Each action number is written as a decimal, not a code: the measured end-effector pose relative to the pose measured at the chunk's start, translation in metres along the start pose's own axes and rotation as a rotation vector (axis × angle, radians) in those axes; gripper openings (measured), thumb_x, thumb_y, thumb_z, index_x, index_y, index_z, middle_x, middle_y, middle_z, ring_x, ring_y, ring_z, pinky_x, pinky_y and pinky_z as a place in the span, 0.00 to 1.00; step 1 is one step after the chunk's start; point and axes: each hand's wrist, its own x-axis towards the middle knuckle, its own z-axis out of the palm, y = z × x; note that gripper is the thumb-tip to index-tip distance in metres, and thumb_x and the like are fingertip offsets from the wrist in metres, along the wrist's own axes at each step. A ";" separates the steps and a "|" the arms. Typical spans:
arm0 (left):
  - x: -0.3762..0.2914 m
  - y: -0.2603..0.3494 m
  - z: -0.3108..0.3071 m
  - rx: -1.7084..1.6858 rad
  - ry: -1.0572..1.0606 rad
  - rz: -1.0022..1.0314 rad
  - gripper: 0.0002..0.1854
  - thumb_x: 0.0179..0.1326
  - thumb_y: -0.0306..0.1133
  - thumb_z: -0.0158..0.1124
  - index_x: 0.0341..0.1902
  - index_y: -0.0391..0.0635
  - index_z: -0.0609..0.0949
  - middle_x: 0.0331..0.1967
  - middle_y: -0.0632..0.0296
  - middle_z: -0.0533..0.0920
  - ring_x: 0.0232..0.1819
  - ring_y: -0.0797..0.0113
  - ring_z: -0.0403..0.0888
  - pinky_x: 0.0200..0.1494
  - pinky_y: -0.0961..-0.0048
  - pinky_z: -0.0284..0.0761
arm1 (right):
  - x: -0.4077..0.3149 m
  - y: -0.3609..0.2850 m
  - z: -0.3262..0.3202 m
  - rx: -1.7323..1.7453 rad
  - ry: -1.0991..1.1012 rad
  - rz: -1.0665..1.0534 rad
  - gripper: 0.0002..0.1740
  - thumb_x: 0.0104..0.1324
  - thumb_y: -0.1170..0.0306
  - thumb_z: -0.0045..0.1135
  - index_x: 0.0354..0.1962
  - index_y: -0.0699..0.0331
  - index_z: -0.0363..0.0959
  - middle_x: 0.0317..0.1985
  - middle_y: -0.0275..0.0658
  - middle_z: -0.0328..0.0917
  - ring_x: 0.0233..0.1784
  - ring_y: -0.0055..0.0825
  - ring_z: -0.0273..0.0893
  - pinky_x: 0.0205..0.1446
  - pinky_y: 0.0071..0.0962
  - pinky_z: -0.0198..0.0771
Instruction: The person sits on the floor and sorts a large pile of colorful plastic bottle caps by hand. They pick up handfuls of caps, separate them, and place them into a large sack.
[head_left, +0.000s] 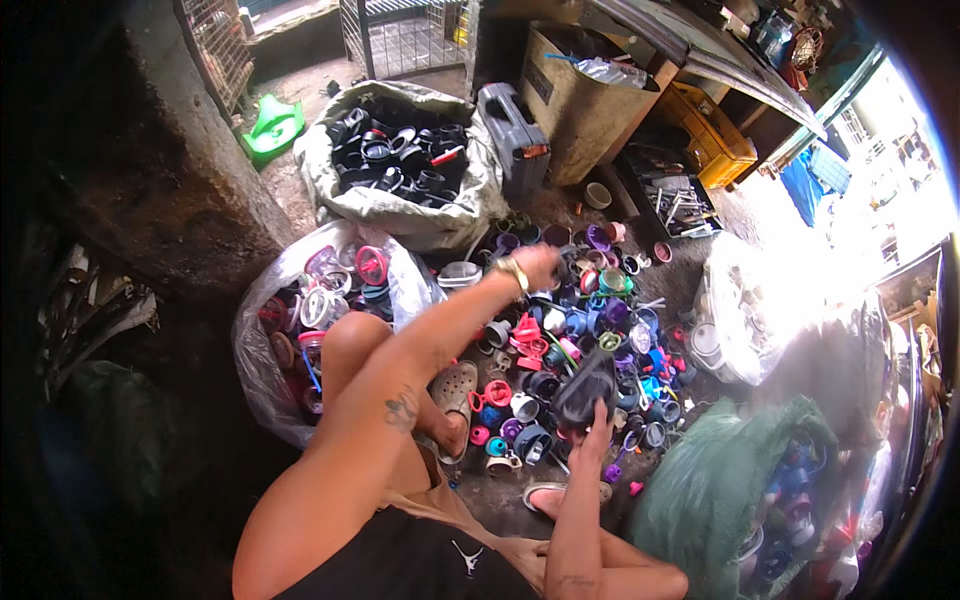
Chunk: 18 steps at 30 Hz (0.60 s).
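Note:
My left hand (535, 268), a yellow metal band at its wrist, reaches across the far side of a heap of plastic bottle lids (570, 321). Its fingers are curled around a small dark plastic piece (566, 262), partly hidden and blurred. Nearer my body, my right hand (591, 441) grips a tapered black plastic container (589, 390) above the heap. The lids are pink, blue, purple, green, white and black, with straws and loose parts among them. Beyond the heap stands a white woven sack (420, 214) full of black lids (405, 154).
A clear plastic bag (259, 397) of lids stands beside my left knee. To the right are a white bag (739, 330) and a green sack (712, 465). Behind are a grey plastic case (514, 139), a tall bin (566, 112), a yellow crate (709, 135) and a black tray (679, 206).

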 end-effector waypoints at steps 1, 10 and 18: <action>0.016 0.010 -0.054 0.009 0.064 -0.005 0.26 0.49 0.44 0.77 0.51 0.45 0.86 0.49 0.47 0.87 0.54 0.46 0.84 0.57 0.54 0.82 | 0.023 -0.020 0.020 0.008 -0.010 -0.054 0.37 0.67 0.59 0.70 0.69 0.58 0.66 0.64 0.39 0.76 0.62 0.37 0.79 0.58 0.40 0.80; -0.196 -0.270 -0.291 0.302 0.338 -0.828 0.37 0.56 0.42 0.76 0.70 0.49 0.75 0.63 0.39 0.79 0.63 0.38 0.79 0.66 0.49 0.76 | -0.033 -0.071 0.327 -0.649 -0.771 -0.256 0.41 0.59 0.48 0.77 0.62 0.66 0.75 0.33 0.38 0.80 0.37 0.30 0.81 0.44 0.34 0.77; -0.128 -0.228 -0.165 0.409 0.363 -0.344 0.36 0.63 0.41 0.71 0.75 0.58 0.71 0.75 0.49 0.69 0.75 0.41 0.66 0.70 0.42 0.69 | 0.024 0.104 0.083 -0.863 -0.614 0.068 0.26 0.69 0.57 0.69 0.59 0.61 0.79 0.39 0.35 0.84 0.34 0.21 0.82 0.32 0.25 0.79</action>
